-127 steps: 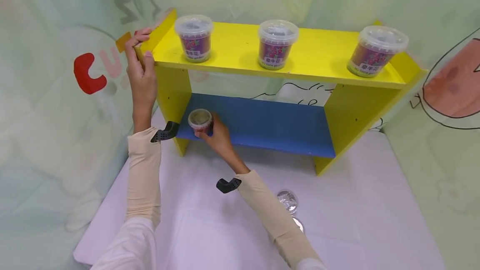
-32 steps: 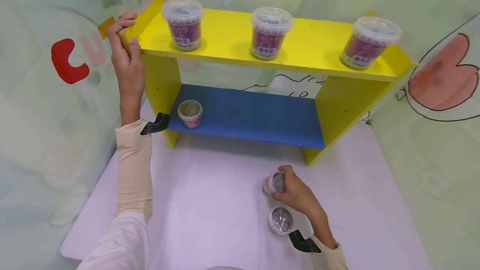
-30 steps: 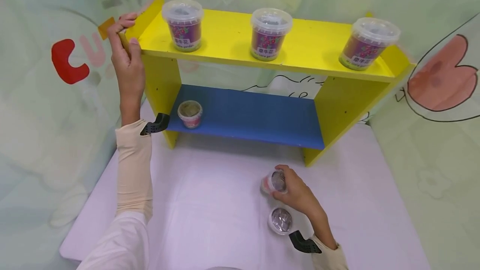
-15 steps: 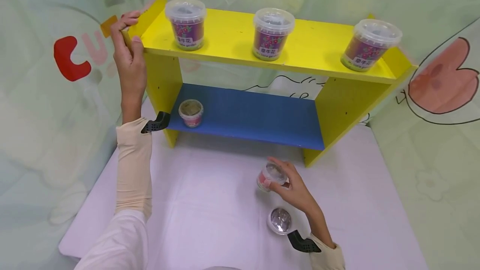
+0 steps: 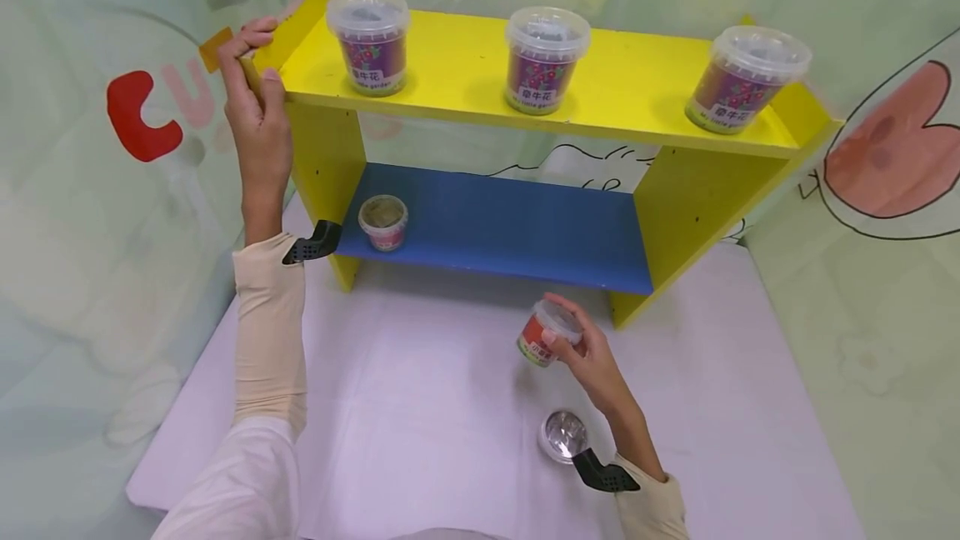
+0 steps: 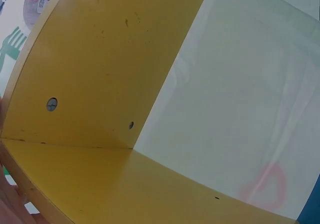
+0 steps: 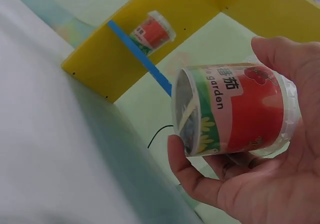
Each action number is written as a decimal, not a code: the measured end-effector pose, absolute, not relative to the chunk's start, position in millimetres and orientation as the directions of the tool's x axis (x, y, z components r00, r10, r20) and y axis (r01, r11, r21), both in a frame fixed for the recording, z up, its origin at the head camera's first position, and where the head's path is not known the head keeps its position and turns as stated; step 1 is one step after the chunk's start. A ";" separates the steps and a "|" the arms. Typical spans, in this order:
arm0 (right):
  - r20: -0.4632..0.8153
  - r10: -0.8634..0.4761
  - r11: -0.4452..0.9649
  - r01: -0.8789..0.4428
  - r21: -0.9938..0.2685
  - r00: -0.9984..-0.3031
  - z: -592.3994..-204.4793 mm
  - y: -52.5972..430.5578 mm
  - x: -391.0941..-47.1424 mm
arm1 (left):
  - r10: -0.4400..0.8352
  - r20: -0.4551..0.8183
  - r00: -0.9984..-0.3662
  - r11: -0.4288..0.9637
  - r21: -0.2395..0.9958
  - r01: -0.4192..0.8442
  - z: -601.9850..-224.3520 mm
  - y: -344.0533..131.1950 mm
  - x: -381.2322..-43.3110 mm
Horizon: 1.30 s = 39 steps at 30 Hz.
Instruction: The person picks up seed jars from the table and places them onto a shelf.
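My right hand (image 5: 596, 361) grips a small clear-lidded tub with a red label (image 5: 538, 338), raised over the table in front of the shelf unit. The right wrist view shows fingers and thumb curled round this tub (image 7: 240, 109), which lies tilted on its side there. My left hand (image 5: 261, 119) holds the upper left corner of the yellow shelf unit (image 5: 465, 57), thumb in front and fingers over the side panel. On the left end of the blue shelf (image 5: 502, 227) stands another red-labelled tub (image 5: 385, 230). One more tub (image 5: 562, 437) with a shiny top sits on the table near my right wrist.
Three purple-labelled tubs stand along the yellow top board: left (image 5: 373, 48), middle (image 5: 543, 65) and right (image 5: 742, 82). A white cloth covers the table (image 5: 427, 407). Printed green curtain (image 5: 862, 340) encloses the back and sides.
My right hand has let go of the tub on the blue shelf's left end, taken another from the table, and lifted it toward the shelf. My left hand keeps its hold.
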State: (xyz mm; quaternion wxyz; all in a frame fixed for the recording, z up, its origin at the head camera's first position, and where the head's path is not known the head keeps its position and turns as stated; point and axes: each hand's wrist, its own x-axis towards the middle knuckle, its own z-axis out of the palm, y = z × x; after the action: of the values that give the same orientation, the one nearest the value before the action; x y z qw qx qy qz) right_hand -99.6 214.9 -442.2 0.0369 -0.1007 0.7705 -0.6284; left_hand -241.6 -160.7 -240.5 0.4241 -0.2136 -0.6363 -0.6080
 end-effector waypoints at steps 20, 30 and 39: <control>0.098 -0.090 0.220 -0.115 -0.969 -0.991 -411.9 192.4 -137.9 | -0.233 0.791 -0.566 0.182 0.607 0.774 -237.7 -161.5 -239.4; 0.203 -0.062 0.321 -0.212 -0.923 -0.977 -412.3 171.4 -170.7 | -0.280 0.705 -0.652 0.152 0.703 0.695 -234.2 -158.6 -234.9; 0.309 -0.085 0.324 -0.319 -0.891 -0.947 -415.4 158.3 -190.9 | -0.268 0.731 -0.627 0.172 0.677 0.716 -234.2 -158.8 -235.7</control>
State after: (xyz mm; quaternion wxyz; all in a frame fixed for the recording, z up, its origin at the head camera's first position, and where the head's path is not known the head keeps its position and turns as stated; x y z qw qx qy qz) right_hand -190.9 158.3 -415.4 -0.1032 -0.1250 0.8070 -0.5679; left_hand -235.7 -158.8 -234.2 0.3966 -0.1709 -0.6547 -0.6204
